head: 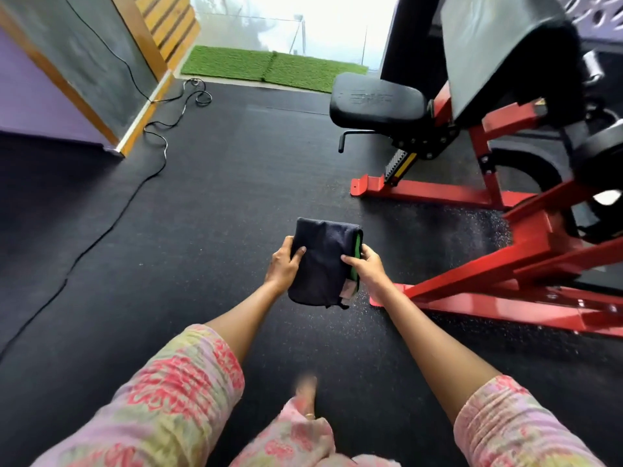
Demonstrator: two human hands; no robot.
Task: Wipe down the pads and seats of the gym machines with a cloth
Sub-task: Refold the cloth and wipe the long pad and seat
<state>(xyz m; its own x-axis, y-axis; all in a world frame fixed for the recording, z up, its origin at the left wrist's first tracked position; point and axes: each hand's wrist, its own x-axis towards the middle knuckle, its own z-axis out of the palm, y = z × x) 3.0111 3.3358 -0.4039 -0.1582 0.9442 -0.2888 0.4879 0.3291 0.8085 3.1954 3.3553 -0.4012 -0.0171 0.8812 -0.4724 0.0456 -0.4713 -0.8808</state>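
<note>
Left hand [285, 262] and right hand [365, 266] both gripping folded dark cloth [320, 264], well short of black seat [376, 101].

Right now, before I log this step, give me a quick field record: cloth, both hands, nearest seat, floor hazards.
cloth: dark folded cloth with a green edge, held in front of the body above the floor
left hand: left hand grips the cloth's left side
right hand: right hand grips its right edge
nearest seat: black seat pad on the red-framed machine, ahead to the right, untouched
floor hazards: black cable trailing along the left
</note>
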